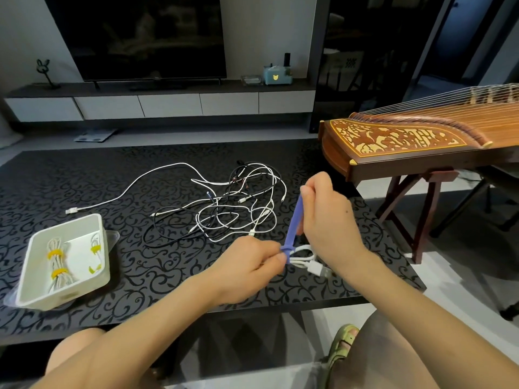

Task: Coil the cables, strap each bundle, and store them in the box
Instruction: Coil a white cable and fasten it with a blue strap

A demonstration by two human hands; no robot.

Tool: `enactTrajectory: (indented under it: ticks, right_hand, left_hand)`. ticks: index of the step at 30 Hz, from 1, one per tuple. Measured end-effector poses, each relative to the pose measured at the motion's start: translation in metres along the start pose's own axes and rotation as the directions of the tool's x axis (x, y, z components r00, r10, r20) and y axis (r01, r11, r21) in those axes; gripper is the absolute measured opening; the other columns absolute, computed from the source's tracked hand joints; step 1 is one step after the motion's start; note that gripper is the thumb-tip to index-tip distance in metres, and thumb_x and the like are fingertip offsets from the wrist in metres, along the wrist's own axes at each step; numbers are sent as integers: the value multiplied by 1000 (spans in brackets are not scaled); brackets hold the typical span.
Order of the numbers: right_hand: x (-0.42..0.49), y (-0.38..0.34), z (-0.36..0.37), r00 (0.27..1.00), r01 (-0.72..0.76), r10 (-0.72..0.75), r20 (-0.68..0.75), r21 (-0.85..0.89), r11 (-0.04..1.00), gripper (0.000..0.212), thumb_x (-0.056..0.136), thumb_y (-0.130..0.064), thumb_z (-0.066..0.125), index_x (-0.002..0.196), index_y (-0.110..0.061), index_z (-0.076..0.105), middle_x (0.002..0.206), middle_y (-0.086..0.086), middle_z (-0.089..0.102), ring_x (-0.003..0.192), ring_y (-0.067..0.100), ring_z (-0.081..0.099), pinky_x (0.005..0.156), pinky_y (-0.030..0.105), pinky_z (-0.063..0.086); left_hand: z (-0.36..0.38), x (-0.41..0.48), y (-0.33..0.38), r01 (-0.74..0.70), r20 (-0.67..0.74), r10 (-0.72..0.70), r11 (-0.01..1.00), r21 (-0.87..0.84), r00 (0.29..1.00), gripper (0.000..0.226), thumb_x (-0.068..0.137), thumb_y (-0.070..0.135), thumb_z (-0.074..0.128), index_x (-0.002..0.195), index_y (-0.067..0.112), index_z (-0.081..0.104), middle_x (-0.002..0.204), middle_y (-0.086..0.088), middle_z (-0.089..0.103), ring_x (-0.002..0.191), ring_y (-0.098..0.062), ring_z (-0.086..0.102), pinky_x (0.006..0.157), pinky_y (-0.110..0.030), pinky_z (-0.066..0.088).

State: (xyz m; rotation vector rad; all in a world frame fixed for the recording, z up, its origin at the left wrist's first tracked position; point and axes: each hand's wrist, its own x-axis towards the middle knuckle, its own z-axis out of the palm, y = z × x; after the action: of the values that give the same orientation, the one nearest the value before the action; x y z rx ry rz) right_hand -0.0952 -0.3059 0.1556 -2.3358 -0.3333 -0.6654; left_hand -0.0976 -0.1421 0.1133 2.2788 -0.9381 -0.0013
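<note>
- The left hand (252,262) pinches a small white cable bundle (304,258), just right of the middle of the frame.
- The right hand (328,220) grips the tail of the blue strap (293,223), which loops round the bundle.
- The strap runs up from the bundle and leans a little right, so the pull likely goes that way.
- The box (70,292) sits at the lower left, well apart from both hands. The left hand is nearer to it.
- Bare table (168,290) lies between the hands and the box.
- The loose cables (238,203) lie higher in the frame, off that path.
</note>
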Motion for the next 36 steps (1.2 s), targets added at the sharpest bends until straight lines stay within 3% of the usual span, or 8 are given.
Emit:
enactTrajectory:
  ticks: [5, 9, 13, 19, 22, 26, 30, 36]
  right_hand:
    - [11, 5, 7, 930, -338, 326, 170, 44, 940, 21, 103, -24, 26, 91, -10, 35, 71, 0, 46, 59, 12, 45, 49, 22, 30]
    - [21, 5, 1, 897, -391, 379, 226, 5, 921, 23, 104, -23, 24, 93, -7, 37, 70, 1, 48, 55, 8, 45, 46, 19, 29]
    - [26, 6, -1, 878, -416, 407, 251, -21, 909, 21, 104, -21, 27, 98, -6, 39, 80, 10, 55, 62, 16, 48, 50, 22, 33]
    - [32, 10, -12, 828, -485, 456, 327, 9, 875, 26, 102, -14, 31, 86, -3, 47, 71, 10, 56, 54, 14, 45, 60, 29, 40]
    - [35, 8, -19, 786, -521, 465, 407, 34, 853, 41, 98, -2, 31, 61, -1, 49, 43, 0, 50, 35, 6, 40, 46, 21, 36]
    - [35, 10, -21, 725, -627, 510, 463, 140, 766, 46, 97, 2, 32, 54, -1, 46, 31, -4, 45, 23, 5, 35, 35, 13, 30]
    - [41, 18, -23, 693, -693, 569, 443, 193, 694, 38, 94, 2, 36, 58, -5, 45, 45, 3, 47, 26, 6, 38, 36, 14, 33]
    - [54, 37, -24, 614, -775, 643, 458, 195, 601, 29, 93, 2, 39, 66, -9, 39, 62, 6, 41, 49, 13, 40, 31, 13, 33]
  left_hand:
    - [6, 2, 4, 89, -106, -80, 993, 79, 991, 23, 93, 44, 48, 93, 25, 35, 60, 1, 57, 54, -12, 46, 60, -31, 36]
    - [5, 3, 10, -44, -179, 60, 995, 91, 982, 18, 90, 47, 39, 101, 32, 40, 83, 13, 61, 74, -11, 51, 66, -22, 38]
    - [3, 13, 14, -82, -170, 95, 993, 79, 981, 16, 92, 34, 45, 96, 19, 50, 81, 13, 52, 75, -8, 48, 64, -15, 35]
    - [-6, 25, 21, 11, -43, -33, 904, -426, 999, 6, 92, 18, 53, 87, 20, 50, 75, 2, 66, 64, -12, 61, 64, -31, 54]
    - [-5, 30, 25, 3, -50, -13, 982, -190, 999, 14, 98, 14, 46, 90, 24, 48, 76, 11, 67, 65, -14, 63, 68, -31, 52]
    - [0, 37, 31, 34, -61, -20, 971, 236, 998, 12, 99, 14, 39, 107, 13, 48, 90, -3, 64, 81, -25, 57, 74, -38, 43]
    - [6, 40, 35, -14, -156, 33, 992, 124, 987, 15, 92, -1, 41, 94, 12, 48, 77, 3, 56, 65, -18, 45, 60, -30, 37]
    - [18, 45, 38, -52, -298, 25, 995, -83, 954, 14, 90, 9, 34, 83, 8, 47, 69, -5, 51, 64, -22, 44, 61, -35, 38]
